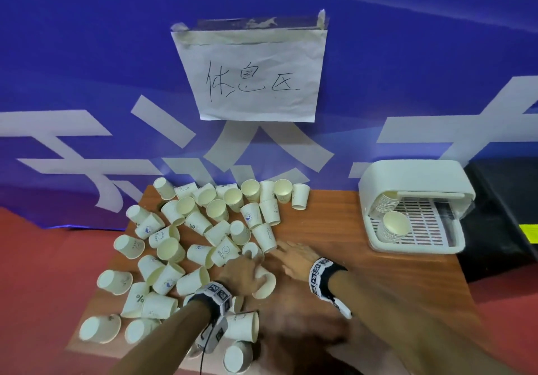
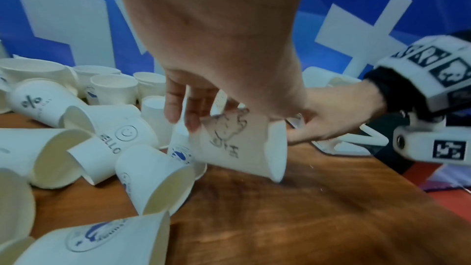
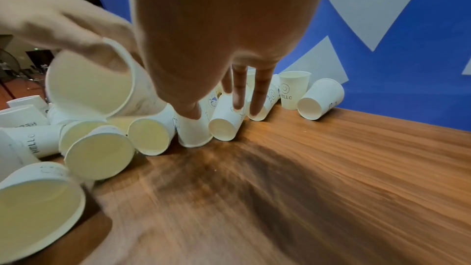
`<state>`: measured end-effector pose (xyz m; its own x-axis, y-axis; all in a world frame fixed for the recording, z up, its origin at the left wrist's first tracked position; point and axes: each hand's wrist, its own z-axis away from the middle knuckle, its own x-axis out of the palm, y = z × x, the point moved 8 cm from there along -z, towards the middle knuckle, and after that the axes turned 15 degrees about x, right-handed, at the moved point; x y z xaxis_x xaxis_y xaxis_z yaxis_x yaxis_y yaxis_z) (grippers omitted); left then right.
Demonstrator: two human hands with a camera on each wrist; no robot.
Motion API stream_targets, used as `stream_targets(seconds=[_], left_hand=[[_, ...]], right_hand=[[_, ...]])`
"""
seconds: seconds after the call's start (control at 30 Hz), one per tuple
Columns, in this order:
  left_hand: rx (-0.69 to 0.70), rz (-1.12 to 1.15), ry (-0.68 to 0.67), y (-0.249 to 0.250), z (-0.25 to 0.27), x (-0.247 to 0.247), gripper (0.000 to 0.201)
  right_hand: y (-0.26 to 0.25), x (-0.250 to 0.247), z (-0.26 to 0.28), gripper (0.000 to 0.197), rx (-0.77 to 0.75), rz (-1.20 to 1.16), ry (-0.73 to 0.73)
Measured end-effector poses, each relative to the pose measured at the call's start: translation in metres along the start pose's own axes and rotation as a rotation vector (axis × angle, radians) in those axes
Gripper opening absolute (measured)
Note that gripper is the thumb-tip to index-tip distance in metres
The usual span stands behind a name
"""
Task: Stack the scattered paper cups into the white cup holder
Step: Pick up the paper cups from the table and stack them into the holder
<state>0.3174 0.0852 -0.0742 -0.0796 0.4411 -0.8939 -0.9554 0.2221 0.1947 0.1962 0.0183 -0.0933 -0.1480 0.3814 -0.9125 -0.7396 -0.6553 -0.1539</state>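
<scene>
Left wrist view, left grip (image 2: 216, 96) pinching paper cup (image 2: 239, 144), right grip (image 1: 294, 255) outstretched, empty.

Brown wood-grain desk (image 1: 334, 229) carries everything. Behind it hangs a blue fabric banner with large white characters (image 1: 87, 69). A creased white paper sign with handwritten black characters (image 1: 253, 75) is taped onto the banner, tape along its top edge. Red floor (image 1: 43, 243) to the left; black block with a yellow patch (image 1: 506, 214) at the right.
</scene>
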Motion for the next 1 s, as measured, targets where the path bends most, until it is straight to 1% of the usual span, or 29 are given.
stream_targets(seconds=[0.07,0.13,0.17,0.2,0.27,0.33,0.37,0.47,0.5,0.53,0.6,0.63,0.67,0.7,0.73,0.8,0.83,0.87,0.9,0.93,1.0], left_hand=[[-0.112,0.035,0.137,-0.023,0.015,-0.021,0.055],[-0.230,0.119,0.239,-0.048,0.033,-0.033,0.048],[-0.272,0.168,0.268,-0.058,0.041,-0.036,0.045],[-0.300,0.209,0.298,-0.067,0.049,-0.038,0.045],[-0.343,0.258,0.347,-0.081,0.063,-0.041,0.052],[-0.373,0.277,0.400,-0.090,0.075,-0.044,0.060],[-0.385,0.273,0.416,-0.093,0.079,-0.045,0.061],[-0.404,0.269,0.424,-0.096,0.085,-0.043,0.060],[-0.410,0.275,0.426,-0.095,0.086,-0.042,0.061],[-0.404,0.286,0.431,-0.095,0.085,-0.039,0.063],[-0.396,0.311,0.420,-0.090,0.080,-0.035,0.065],[-0.393,0.319,0.407,-0.086,0.076,-0.034,0.063],[-0.378,0.326,0.394,-0.082,0.070,-0.032,0.060],[-0.367,0.332,0.377,-0.075,0.065,-0.034,0.055],[-0.344,0.332,0.368,-0.069,0.058,-0.034,0.048],[-0.312,0.329,0.340,-0.055,0.042,-0.037,0.039],[-0.303,0.332,0.328,-0.048,0.033,-0.039,0.040],[-0.287,0.342,0.329,-0.041,0.023,-0.042,0.043],[-0.276,0.350,0.326,-0.034,0.012,-0.045,0.044],[-0.263,0.362,0.328,-0.027,0.000,-0.047,0.044],[-0.250,0.400,0.342,-0.009,-0.021,-0.054,0.043]], right_hand=[[-0.008,0.004,-0.015,0.078,0.018,0.014,-0.036],[-0.022,0.004,-0.029,0.088,-0.008,0.006,-0.023],[-0.032,0.001,-0.035,0.091,-0.027,0.014,-0.022],[-0.041,0.000,-0.040,0.093,-0.050,0.031,-0.028],[-0.061,0.003,-0.045,0.092,-0.092,0.104,-0.055],[-0.072,0.008,-0.044,0.086,-0.099,0.155,-0.102],[-0.076,0.007,-0.042,0.082,-0.093,0.153,-0.127],[-0.080,0.005,-0.038,0.057,-0.047,0.213,-0.118],[-0.083,0.006,-0.035,0.053,-0.083,0.246,-0.104],[-0.081,0.017,-0.042,0.052,-0.063,0.206,-0.093],[-0.083,0.004,-0.023,0.041,-0.102,0.189,-0.101],[-0.077,0.003,-0.016,0.036,-0.076,0.226,-0.151],[-0.069,-0.002,-0.007,0.032,-0.013,0.159,-0.183],[-0.063,-0.001,0.001,0.029,-0.007,0.171,-0.211],[-0.053,0.001,0.005,0.031,0.012,0.184,-0.207],[-0.029,0.009,0.008,0.043,0.072,0.171,-0.242],[-0.015,0.012,0.005,0.049,0.106,0.102,-0.204],[-0.002,0.011,0.006,0.054,0.155,0.010,-0.197],[0.007,-0.005,0.016,0.056,0.158,-0.080,-0.162],[0.021,-0.014,0.022,0.056,0.203,-0.156,-0.148],[0.054,-0.026,0.034,0.051,0.295,-0.291,-0.056]])
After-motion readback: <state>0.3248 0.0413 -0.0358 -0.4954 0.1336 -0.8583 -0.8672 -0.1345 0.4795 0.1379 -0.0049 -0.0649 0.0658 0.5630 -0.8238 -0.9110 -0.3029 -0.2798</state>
